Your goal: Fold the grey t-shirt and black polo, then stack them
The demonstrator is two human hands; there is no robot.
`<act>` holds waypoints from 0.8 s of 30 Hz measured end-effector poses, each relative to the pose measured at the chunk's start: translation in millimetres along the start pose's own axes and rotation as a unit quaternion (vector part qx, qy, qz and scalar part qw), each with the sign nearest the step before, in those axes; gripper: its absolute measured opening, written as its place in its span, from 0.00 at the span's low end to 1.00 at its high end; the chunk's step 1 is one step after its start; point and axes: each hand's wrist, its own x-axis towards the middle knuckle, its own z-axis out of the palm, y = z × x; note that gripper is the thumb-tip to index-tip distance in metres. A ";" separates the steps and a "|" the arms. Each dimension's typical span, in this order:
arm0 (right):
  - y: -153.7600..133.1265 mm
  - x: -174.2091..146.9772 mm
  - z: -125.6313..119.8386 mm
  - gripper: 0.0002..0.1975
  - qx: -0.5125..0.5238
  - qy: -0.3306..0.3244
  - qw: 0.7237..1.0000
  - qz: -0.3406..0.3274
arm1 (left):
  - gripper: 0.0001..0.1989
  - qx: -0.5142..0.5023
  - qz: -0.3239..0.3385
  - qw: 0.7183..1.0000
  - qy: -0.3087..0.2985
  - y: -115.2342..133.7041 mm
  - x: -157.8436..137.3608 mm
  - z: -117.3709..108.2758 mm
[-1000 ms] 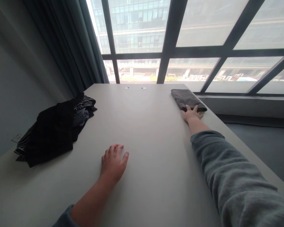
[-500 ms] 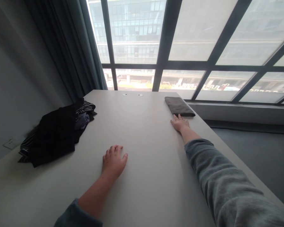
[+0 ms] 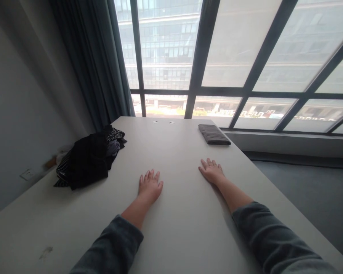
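Observation:
My left hand (image 3: 150,187) lies palm down on the white table (image 3: 177,213), fingers spread, holding nothing. Farther right, my right hand (image 3: 212,171) also rests flat with its fingers apart and nothing in it. Just beyond it, near the table's right edge, lies a folded dark grey cloth (image 3: 214,134); a gap separates the two. To the left of my left hand sits a heap of crumpled clothes (image 3: 88,161), mostly black, with striped and purplish-grey pieces showing.
Two small round fittings sit in the tabletop near its far edge. Behind the table stand a large framed window (image 3: 165,57) and a dark curtain (image 3: 94,64). A wall socket (image 3: 26,174) is at the left, and a grey floor (image 3: 303,190) lies right of the table.
My right hand has drawn back from the folded cloth's near edge and is now flat on the table. My left hand's fingers are more spread. The view has shifted slightly.

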 end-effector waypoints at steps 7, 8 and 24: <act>-1.1 -142.3 32.8 0.35 0.015 0.015 0.982 -0.189 | 0.31 0.003 0.144 0.989 -0.045 -37.3 -30.6 -9.6; 4.0 -156.5 36.8 0.34 0.023 0.021 0.979 -0.201 | 0.30 0.000 0.160 0.986 -0.044 -45.6 -36.9 -11.9; 14.2 -181.3 27.2 0.32 0.065 0.028 0.975 -0.209 | 0.30 0.109 -0.194 0.949 0.223 -212.6 -61.2 -64.8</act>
